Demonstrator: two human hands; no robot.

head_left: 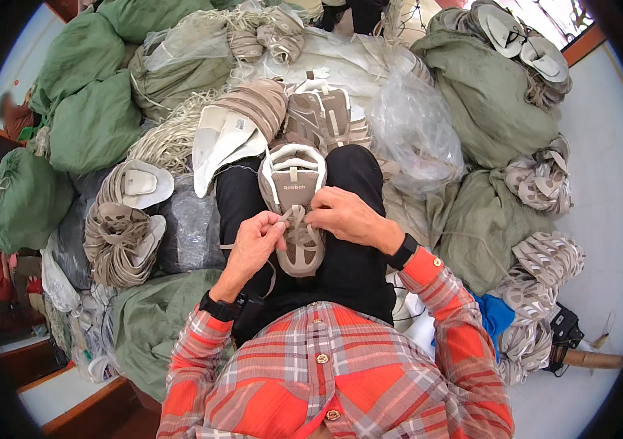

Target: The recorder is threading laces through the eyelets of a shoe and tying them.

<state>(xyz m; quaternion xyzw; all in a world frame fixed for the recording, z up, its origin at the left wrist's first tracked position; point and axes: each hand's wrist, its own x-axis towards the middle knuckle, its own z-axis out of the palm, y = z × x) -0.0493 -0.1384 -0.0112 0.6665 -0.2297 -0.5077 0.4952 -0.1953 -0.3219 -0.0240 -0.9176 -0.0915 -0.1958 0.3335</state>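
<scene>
A brown-grey shoe upper (294, 192) with white lining rests on my lap, its toe toward me and its tongue standing at the far end. A beige shoelace (296, 217) runs across its eyelets. My left hand (255, 240) pinches the lace at the upper's left side, and a loose lace end trails beside the wrist. On the opposite side, my right hand (344, 214) has its fingertips closed on the lace near the eyelets. The fingers partly cover the lacing. Just beyond the upper lie a stack of nested uppers (259, 104) and more brown uppers (318, 113).
A heap of beige laces (172, 135) lies at the far left. Green sacks (95, 121) crowd the left, and olive sacks (487, 95) the right. Bundled uppers (117, 241) sit at left, others (534, 293) at right. Clear plastic bags (415, 124) lie beyond my right knee.
</scene>
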